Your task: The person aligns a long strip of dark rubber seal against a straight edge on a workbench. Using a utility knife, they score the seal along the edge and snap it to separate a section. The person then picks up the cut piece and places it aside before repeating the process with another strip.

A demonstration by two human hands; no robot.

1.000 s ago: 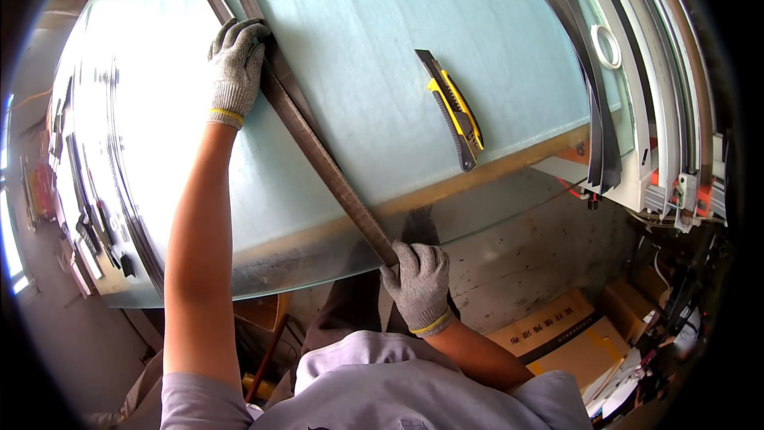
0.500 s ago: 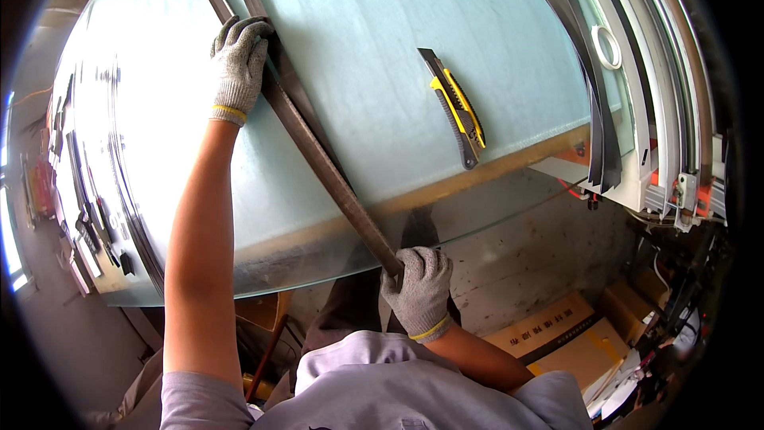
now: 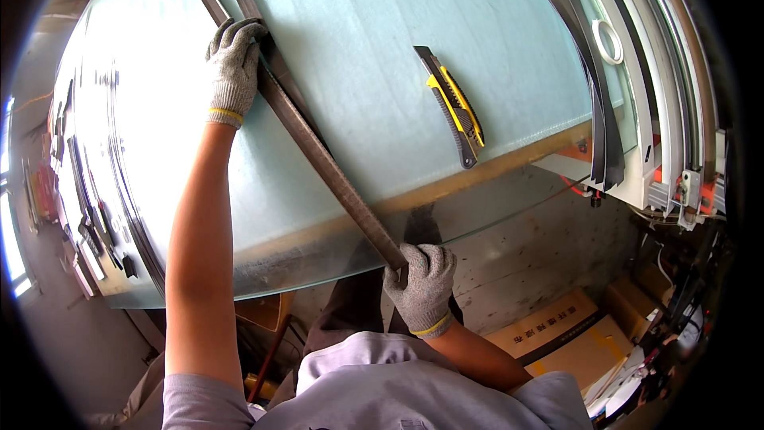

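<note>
A long dark metal bar (image 3: pixel 318 151) lies diagonally across a pale green sheet (image 3: pixel 374 56) on a workbench. My left hand (image 3: pixel 232 72), in a grey knit glove, presses down on the bar's far part with fingers curled over its edge. My right hand (image 3: pixel 422 287), gloved too, grips the bar's near end where it sticks out past the bench's front edge. A second dark strip (image 3: pixel 247 8) runs beside the bar at the far end. A yellow and black utility knife (image 3: pixel 454 107) rests on the sheet to the right, apart from both hands.
Curved white and dark window-frame profiles (image 3: pixel 637 80) are stacked at the right, with a white tape ring (image 3: pixel 609 40) on them. Cardboard boxes (image 3: pixel 557 334) sit on the floor at lower right. More metal strips (image 3: pixel 87 191) line the bench's left edge.
My right hand has shifted slightly lower along the bar's near end. The left hand and the knife stay where they were.
</note>
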